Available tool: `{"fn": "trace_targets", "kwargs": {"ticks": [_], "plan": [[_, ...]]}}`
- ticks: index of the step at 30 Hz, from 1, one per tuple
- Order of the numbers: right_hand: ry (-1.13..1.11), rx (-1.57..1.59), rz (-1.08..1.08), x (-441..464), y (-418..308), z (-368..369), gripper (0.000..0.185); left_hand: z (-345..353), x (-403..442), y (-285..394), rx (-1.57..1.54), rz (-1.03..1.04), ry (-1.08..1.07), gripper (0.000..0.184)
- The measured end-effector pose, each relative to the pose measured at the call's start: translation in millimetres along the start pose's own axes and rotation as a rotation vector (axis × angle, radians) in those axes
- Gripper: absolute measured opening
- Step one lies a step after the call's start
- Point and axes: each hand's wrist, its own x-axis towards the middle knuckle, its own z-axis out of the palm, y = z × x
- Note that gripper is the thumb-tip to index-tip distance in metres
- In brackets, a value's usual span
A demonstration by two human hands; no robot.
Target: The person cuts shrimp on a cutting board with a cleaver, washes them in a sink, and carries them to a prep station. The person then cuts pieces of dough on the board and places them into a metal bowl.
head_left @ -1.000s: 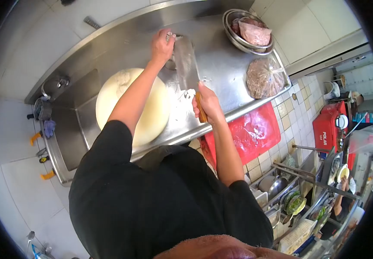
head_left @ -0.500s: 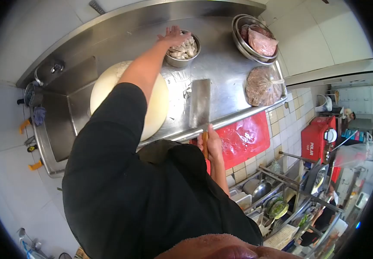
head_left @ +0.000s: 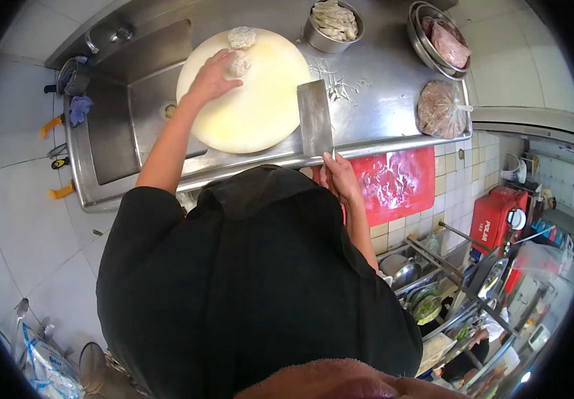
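Observation:
Over the round, pale cutting board (head_left: 260,110), my left hand (head_left: 214,78) curls its thumb and fingers around a pale, whitish lump (head_left: 239,65). A second similar lump (head_left: 241,37) lies just beyond it on the board. I cannot make out what the lumps are. My right hand (head_left: 342,177) is closed round the handle of a cleaver (head_left: 315,118). Its broad blade points away from me beside the board's right edge, above the counter's front rim. The handle is mostly hidden by my fingers. A metal bowl (head_left: 327,45) of pale strips stands beyond the cleaver.
At the counter's far right are stacked metal bowls (head_left: 420,54) with pink meat in a bag. A tied clear bag (head_left: 441,110) of brownish contents lies nearer. The sink (head_left: 111,146) is on the left. Below the counter's edge sits a red tub (head_left: 400,186).
My left hand has come back from the metal bowl to the cutting board, where two pale lumps now show. The view has shifted; my right hand still holds the cleaver.

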Motion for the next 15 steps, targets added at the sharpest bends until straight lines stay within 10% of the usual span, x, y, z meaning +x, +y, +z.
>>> {"fn": "trace_targets", "kwargs": {"ticks": [4,7,15], "plan": [[0.021,0.049,-0.038,13,29,8,0.021,36,12,-10,0.115,0.021,0.146,0.074],[0.092,0.075,-0.071,10,35,25,0.018,41,30,5,-0.213,-0.35,0.123,0.07],[0.18,0.177,-0.219,-4,70,65,0.016,16,11,64,-0.517,-0.044,-0.471,0.061]]}}
